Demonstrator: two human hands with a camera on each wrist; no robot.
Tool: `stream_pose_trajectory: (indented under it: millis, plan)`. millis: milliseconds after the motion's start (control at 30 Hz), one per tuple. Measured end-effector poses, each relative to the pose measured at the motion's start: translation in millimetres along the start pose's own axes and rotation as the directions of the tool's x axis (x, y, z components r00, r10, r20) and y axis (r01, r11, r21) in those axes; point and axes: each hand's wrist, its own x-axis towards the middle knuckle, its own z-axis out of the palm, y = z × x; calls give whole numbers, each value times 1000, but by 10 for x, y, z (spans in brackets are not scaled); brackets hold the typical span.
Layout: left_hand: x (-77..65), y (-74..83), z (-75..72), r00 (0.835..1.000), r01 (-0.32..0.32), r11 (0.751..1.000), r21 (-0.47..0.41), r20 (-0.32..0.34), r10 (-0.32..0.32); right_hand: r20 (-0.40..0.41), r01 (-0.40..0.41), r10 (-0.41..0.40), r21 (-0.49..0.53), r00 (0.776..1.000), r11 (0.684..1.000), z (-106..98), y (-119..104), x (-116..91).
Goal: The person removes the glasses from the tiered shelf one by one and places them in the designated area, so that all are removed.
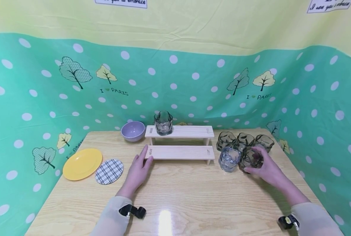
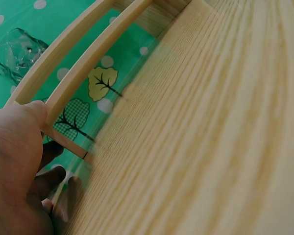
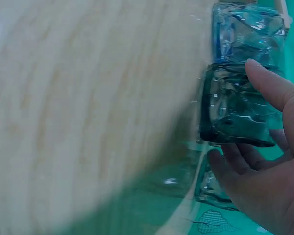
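Note:
My left hand [image 1: 138, 168] touches the left end of the lower board of a two-step wooden rack [image 1: 179, 152]. Its thumb lies at the front corner, and the other fingers are spread beside the end. On the upper step stands one grey-tinted glass [image 1: 163, 124], near the left end. At the right, my right hand [image 1: 268, 168] holds a dark, faceted drinking glass [image 3: 237, 105] between thumb and fingers. A bluish clear glass [image 1: 229, 159] is right beside it. Behind these are three more dark glasses [image 1: 264, 143], close together.
A purple bowl [image 1: 133, 131] stands left of the rack's upper step. Farther left are a yellow plate [image 1: 82, 164] and a checked round coaster [image 1: 109, 171]. A green and yellow patterned cloth [image 1: 175, 75] hangs behind and beside the wooden table [image 1: 193, 196].

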Motion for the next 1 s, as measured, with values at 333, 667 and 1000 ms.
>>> stream_pose_trajectory:
  millis: [333, 667, 1000]
  plan:
    - [3, 2, -2, 1000, -3, 1000, -4, 1, 3, -38, 96, -95, 34, 995, 995, -131, -362, 25]
    - [5, 11, -9, 1000, -6, 1000, 1, 1, 6, -75, 140, -137, 31, 988, 990, -101, -853, 153]
    - [3, -10, 13, 1000, 4, 1000, -8, -3, -4, -79, 197, -188, 131, 979, 972, 146, -1251, 435]
